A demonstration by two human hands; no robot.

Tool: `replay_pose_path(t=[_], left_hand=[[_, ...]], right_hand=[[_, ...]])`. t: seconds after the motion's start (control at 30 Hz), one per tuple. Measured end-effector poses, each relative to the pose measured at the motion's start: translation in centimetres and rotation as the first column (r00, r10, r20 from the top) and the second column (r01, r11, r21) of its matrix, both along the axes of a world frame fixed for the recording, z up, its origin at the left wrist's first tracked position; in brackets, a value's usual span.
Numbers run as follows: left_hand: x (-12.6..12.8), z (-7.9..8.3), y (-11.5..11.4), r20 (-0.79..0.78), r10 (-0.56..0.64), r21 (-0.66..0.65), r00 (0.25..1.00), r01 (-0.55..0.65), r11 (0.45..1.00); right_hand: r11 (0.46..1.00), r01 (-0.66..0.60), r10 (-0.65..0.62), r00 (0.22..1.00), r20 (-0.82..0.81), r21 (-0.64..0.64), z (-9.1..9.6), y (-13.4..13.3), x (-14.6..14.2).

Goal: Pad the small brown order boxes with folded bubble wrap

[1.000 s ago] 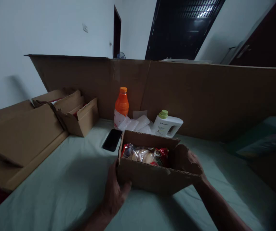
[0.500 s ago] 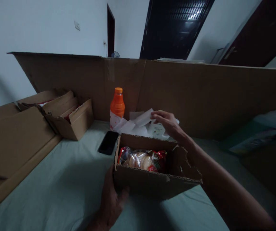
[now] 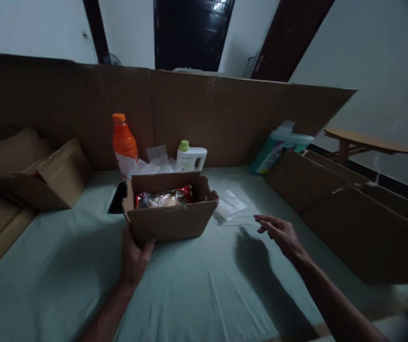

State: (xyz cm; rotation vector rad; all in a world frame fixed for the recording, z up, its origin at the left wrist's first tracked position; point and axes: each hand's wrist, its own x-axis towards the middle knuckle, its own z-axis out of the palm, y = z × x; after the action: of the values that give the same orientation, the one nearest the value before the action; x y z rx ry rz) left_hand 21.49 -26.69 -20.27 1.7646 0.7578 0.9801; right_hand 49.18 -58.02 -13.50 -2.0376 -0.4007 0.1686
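Note:
My left hand (image 3: 134, 256) holds the left end of a small open cardboard box (image 3: 175, 222), its thumb against the front wall. Inside the box lies a clear and red plastic packet (image 3: 164, 197) with pale round items in it. Off to the right, my right hand (image 3: 278, 233) hovers above the cloth, fingers stretched out and nothing in them. Between that hand and the box, a thin white translucent sheet (image 3: 230, 205) lies on the cloth. More white sheets (image 3: 159, 159) rest behind the box.
Behind the box stand an orange bottle (image 3: 124, 142) and a white bottle with a green cap (image 3: 190, 158). A dark phone (image 3: 117, 198) is partly hidden. Cardboard boxes flank the pale green cloth (image 3: 189, 285). A green jug (image 3: 273, 149) leans at the back right.
My right hand has let go of a white sheet and moved right; a sheet now lies beside the box. My left hand stays on the box. The view has turned right.

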Motion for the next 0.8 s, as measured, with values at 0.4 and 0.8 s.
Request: replay_pose_path(t=[0.4, 0.8], left_hand=[[-0.4, 0.2, 0.3, 0.049, -0.067, -0.045, 0.997, 0.069, 0.997], [-0.9, -0.6, 0.4, 0.173, -0.040, -0.197, 0.984, 0.074, 0.978]], right_hand=[[0.897, -0.436, 0.430, 0.899, 0.078, 0.076, 0.8, 8.1, -4.4], [0.832, -0.545, 0.520, 0.831, 0.199, 0.102, -3.2, 11.3, -6.7]])
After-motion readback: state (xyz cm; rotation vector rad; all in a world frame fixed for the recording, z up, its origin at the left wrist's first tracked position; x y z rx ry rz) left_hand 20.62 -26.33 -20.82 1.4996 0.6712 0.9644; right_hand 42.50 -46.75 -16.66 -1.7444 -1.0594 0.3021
